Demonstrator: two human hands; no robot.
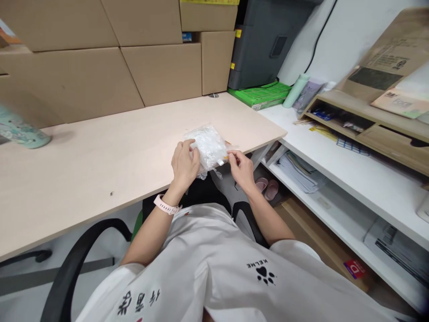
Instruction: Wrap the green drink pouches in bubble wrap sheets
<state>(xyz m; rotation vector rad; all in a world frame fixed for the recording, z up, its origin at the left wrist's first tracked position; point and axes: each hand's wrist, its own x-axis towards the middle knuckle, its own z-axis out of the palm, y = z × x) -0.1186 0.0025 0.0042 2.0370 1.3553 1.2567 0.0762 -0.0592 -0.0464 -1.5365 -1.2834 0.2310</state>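
Note:
A crinkled clear plastic bag [209, 145] with whitish contents lies at the front edge of the desk, partly over the edge. What is inside cannot be made out. My left hand [185, 164], with a pink band on its wrist, grips the bag's left side with bent fingers and thumb. At the lower right corner of the bag, my right hand [241, 169] pinches the plastic between thumb and fingers, beside a small orange strip. The right fingertips partly cover that corner.
Cardboard boxes [161, 71] stand along the back of the pale desk [117, 152]. A patterned bottle [25, 132] is at the far left. On the right, a white shelf unit [338, 165] carries a wooden organizer [385, 141]. A green box [263, 95] lies beneath a dark grey case [256, 49].

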